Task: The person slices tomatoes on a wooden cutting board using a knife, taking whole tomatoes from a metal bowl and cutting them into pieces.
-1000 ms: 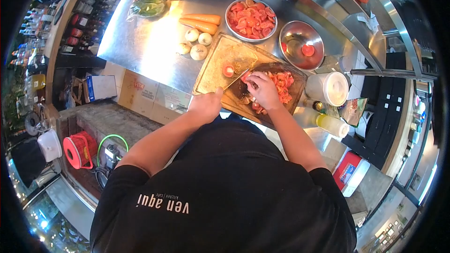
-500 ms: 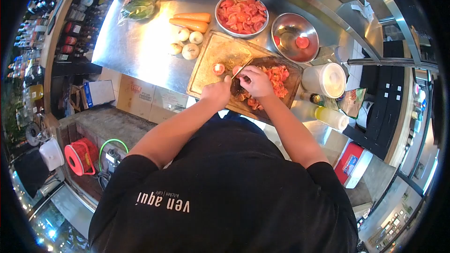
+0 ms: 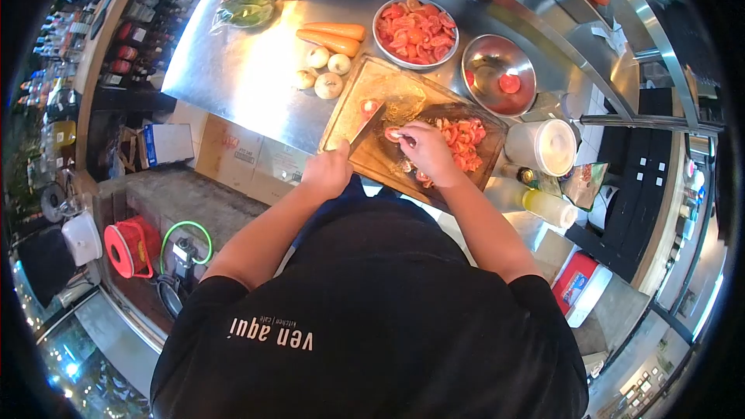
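My left hand [image 3: 329,173] is closed around the handle of a knife [image 3: 366,126], its blade slanting up over the wooden cutting board [image 3: 339,118]. My right hand [image 3: 427,150] pinches a piece of tomato [image 3: 393,133] above the board, apart from the blade. Near the knife's tip lies a cut tomato half [image 3: 369,108]. Chopped tomato [image 3: 464,140] is heaped on the board's right side, partly behind my right hand. Beyond the board stands a bowl heaped with cut tomatoes [image 3: 415,31]. A steel bowl [image 3: 485,58] beside it has tomato in it.
Carrots [image 3: 334,31], several onions [image 3: 328,85] and a bag of green leaves [image 3: 248,6] lie on the steel table [image 3: 194,54]. To the right stand a lidded white tub [image 3: 552,147] and a squeeze bottle [image 3: 549,208]. A steel shelf edge [image 3: 535,27] runs above.
The knife has moved away from the tomato piece, toward the left and my body. My right hand has lifted the piece slightly. The whole view has shifted a little.
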`<state>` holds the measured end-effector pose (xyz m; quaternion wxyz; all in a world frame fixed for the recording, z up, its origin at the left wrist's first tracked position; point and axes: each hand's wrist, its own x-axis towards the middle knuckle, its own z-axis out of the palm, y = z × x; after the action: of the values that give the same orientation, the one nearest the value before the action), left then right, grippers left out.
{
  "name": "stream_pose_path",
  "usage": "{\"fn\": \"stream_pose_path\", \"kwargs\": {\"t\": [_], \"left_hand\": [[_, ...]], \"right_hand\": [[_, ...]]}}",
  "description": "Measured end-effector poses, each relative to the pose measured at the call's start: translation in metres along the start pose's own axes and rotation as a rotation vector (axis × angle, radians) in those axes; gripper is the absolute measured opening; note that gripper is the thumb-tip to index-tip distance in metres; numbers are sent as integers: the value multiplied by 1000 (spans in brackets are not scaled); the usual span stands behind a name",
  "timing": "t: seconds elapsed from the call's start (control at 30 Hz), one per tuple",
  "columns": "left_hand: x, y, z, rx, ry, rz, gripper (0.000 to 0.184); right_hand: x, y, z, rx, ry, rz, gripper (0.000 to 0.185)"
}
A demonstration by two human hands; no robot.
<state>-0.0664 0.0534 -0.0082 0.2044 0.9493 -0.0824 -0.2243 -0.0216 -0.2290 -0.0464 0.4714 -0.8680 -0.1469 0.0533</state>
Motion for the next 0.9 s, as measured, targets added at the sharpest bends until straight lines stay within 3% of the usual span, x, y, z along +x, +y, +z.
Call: {"fn": "stream_pose_path", "kwargs": {"t": [0.13, 0.2, 0.57, 0.67, 0.9], "left_hand": [[-4, 3, -6, 3, 21, 0, 35], [-9, 8, -5, -89, -4, -95, 31], [2, 0, 20, -146, -44, -17, 30], [20, 0, 27, -188, 38, 123, 30], [52, 10, 21, -151, -126, 146, 33]], "right_hand": [[8, -5, 11, 0, -8, -15, 17], [13, -5, 15, -12, 10, -53, 17], [11, 2, 16, -12, 2, -12, 17], [9, 1, 14, -57, -17, 0, 17], [5, -2, 9, -222, -100, 75, 17]]}}
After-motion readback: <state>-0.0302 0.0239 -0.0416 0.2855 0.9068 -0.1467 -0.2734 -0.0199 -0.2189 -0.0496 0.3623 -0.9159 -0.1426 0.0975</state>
